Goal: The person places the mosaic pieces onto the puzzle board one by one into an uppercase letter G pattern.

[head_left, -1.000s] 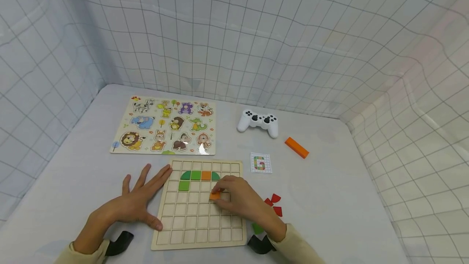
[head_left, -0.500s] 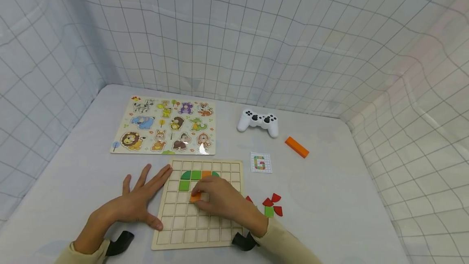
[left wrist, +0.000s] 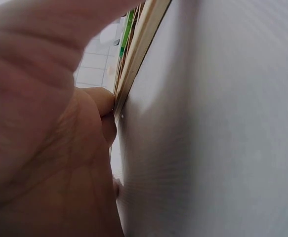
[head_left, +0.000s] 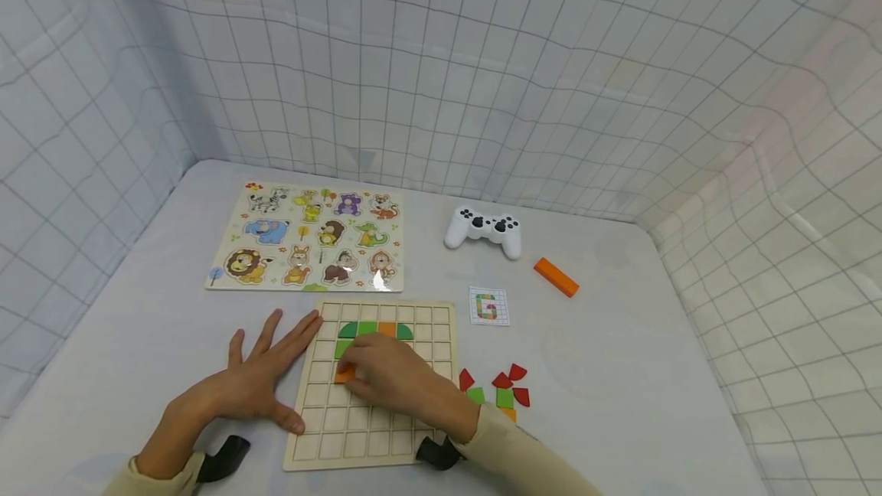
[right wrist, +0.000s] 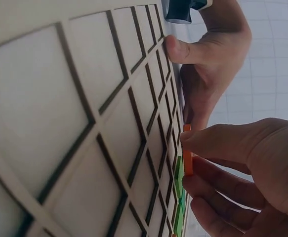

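Observation:
A wooden grid board (head_left: 372, 444) lies flat on the table. Near its top sits a row of tiles: a dark green rounded tile (head_left: 348, 330), a green square, an orange square (head_left: 387, 329) and another dark green rounded tile (head_left: 405, 331). Below the row's left end is a green square tile (head_left: 341, 348), partly hidden. My right hand (head_left: 393, 373) pinches an orange square tile (right wrist: 187, 160) between thumb and fingers, close over the cell just under that green square. With fingers spread, my left hand (head_left: 258, 381) rests at the board's left edge, thumb and fingertips against it.
Right of the board lie several red quarter-round tiles (head_left: 521, 396), green squares (head_left: 505, 398) and an orange one (head_left: 508, 413). Behind them are a pattern card (head_left: 488, 306), an orange bar (head_left: 556, 277), a white game controller (head_left: 484, 230) and an animal puzzle (head_left: 310, 236).
My right hand has moved left across the board with the orange tile, from the middle columns to below the green square. The left hand stays in place.

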`<state>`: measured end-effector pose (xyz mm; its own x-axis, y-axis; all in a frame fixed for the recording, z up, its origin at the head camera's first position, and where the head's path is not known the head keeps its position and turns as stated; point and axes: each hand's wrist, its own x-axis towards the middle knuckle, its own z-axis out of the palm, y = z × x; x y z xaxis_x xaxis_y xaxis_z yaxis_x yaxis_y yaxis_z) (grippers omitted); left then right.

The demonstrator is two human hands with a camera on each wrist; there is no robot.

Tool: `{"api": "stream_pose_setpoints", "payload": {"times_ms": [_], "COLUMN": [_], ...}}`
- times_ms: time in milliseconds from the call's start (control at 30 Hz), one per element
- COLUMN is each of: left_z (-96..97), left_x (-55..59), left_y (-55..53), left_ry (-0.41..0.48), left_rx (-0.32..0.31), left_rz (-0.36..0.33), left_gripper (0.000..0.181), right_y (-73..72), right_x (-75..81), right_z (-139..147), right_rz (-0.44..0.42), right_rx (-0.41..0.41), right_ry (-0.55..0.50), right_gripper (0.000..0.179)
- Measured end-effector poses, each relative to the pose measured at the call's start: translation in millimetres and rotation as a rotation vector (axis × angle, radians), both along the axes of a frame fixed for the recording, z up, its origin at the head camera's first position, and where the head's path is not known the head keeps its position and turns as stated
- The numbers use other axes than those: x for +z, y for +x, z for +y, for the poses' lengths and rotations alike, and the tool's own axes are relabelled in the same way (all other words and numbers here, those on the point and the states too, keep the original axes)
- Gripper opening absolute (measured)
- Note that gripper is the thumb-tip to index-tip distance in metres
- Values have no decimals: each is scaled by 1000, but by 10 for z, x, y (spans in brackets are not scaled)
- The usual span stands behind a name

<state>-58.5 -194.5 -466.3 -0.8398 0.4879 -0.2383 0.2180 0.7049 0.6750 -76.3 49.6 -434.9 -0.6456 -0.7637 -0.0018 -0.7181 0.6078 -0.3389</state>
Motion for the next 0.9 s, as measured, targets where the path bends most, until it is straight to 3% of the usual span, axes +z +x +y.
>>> {"api": "stream_pose_setpoints", "payload": {"times_ms": [400,900], "left_z": [6,7], "left_x": [-1,0], "left_y": [-1,-3], "left_ry": [-4,-15], "left_rx": [-1,-5], "left_rz": [0,2], "left_gripper": [142,142], "right_y": [-9,-39], "right_x": [-64,-46], "right_z": [-69,-98], "right_rz": [49,-3], "right_rx": [0,-33], "right_ry": [72,46], "right_gripper": [13,9]}}
